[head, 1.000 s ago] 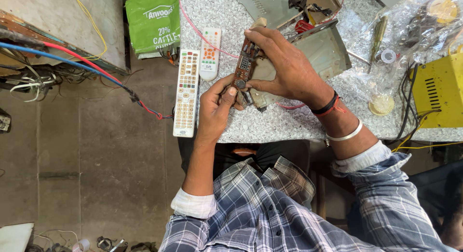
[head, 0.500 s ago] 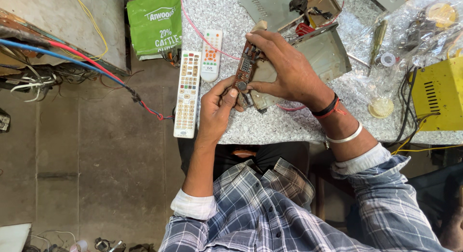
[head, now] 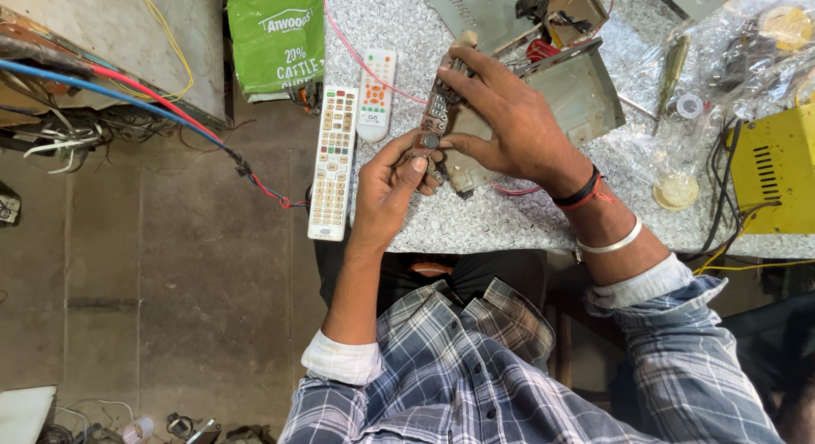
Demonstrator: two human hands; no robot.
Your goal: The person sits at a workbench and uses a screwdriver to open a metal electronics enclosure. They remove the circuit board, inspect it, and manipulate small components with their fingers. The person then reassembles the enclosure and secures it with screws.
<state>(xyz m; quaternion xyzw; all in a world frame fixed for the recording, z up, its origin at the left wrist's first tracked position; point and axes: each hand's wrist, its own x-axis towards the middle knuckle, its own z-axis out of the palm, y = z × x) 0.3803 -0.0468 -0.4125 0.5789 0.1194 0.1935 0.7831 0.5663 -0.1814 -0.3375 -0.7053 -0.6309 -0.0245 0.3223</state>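
Note:
A narrow brown circuit board [head: 435, 115] with small parts on it is held over the speckled worktop [head: 475, 223]. My left hand [head: 389, 185] grips its near end, thumb pressed beside a round dark part. My right hand [head: 509, 121] holds the board's far end from the right, fingers curled over it. Under my right hand lies an open grey metal case [head: 577, 92]. Two white remote controls lie to the left: a long one [head: 331, 160] at the worktop's edge and a shorter one [head: 375, 94] with orange buttons.
A yellow metal box [head: 772, 168] with vents sits at the right edge. Clear plastic bags, a screwdriver [head: 671, 70] and a solder reel [head: 689, 105] lie nearby. A green sack [head: 276, 36] stands at the back left. Red and blue cables [head: 153, 100] run across the floor.
Both hands have shifted slightly on the board, and my left thumb has moved up onto its near end. The board stays in the same spot.

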